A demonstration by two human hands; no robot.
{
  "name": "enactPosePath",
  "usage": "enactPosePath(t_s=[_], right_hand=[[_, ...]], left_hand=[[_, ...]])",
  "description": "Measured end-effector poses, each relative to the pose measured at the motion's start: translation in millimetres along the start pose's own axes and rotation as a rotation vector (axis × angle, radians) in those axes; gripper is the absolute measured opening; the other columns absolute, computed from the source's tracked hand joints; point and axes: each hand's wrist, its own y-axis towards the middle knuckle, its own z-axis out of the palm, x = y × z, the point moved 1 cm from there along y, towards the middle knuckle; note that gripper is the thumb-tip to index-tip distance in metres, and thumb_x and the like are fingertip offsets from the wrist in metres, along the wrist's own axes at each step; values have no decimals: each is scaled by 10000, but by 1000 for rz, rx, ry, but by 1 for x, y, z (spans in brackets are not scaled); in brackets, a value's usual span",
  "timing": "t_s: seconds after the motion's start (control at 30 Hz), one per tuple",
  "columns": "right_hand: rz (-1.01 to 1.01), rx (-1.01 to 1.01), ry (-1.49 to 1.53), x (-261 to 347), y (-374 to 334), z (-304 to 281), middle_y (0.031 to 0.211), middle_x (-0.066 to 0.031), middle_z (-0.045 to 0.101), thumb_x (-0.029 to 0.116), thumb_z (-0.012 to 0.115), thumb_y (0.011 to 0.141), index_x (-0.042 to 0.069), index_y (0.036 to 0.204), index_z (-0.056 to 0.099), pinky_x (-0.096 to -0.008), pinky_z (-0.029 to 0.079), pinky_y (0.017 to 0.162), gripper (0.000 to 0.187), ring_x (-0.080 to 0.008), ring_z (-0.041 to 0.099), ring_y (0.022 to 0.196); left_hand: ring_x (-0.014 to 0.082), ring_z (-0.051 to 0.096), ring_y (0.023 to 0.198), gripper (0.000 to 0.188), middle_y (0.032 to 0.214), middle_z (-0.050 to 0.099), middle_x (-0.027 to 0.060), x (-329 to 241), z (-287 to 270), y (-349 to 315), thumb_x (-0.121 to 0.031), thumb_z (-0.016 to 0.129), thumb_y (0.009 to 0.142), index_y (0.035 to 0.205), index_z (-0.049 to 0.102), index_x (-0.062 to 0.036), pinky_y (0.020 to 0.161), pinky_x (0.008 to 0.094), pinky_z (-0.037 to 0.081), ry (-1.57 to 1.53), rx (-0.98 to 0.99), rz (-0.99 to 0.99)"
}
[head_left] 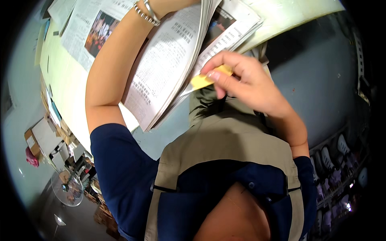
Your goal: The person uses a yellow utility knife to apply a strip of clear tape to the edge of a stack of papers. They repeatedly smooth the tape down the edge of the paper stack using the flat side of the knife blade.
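Observation:
A thick stack of newspapers lies at the table's near edge, its upper sheets raised and bent along the right side. Across it reaches my left arm, with bracelets at the wrist; my left hand is at the top edge of the picture by the stack, its fingers out of sight. Between thumb and fingers my right hand pinches a small, flat yellow piece, whose material I cannot make out. That piece is beside the stack's lower right edge, over the lower sheets.
The pale table carries another newspaper sheet at the far left. My tan apron is just below the right hand. A fan stands at the lower left, and a rack of shoes at the lower right.

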Motion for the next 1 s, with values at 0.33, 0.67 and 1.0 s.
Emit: enactPosePath(t_s=[0.33,0.67,1.0], right_hand=[[-106,405,-176,-32,6,68,874,-58,714,200,585,920,69,1012,661,-259,508,652,178,-127,687,760],[-393,-805,-93,4,-53,-62,913,-96,677,71,585,926,-37,1030,634,-221,511,655,158,-150,682,768],[-462,-844,-220,0,-42,-81,883,-53,680,78,593,926,-9,1000,652,-162,443,566,129,-115,685,789]], left_hand=[[106,478,663,330,733,544,42,-16,-3,-17,-346,673,872,790,549,-51,609,232,413,-112,-159,-69],[200,529,751,238,1055,606,166,-32,17,3,-98,584,814,650,416,-56,748,291,430,652,199,105],[193,581,667,48,688,598,64,-38,25,-2,-66,536,615,658,542,-46,677,317,478,598,126,-97]])
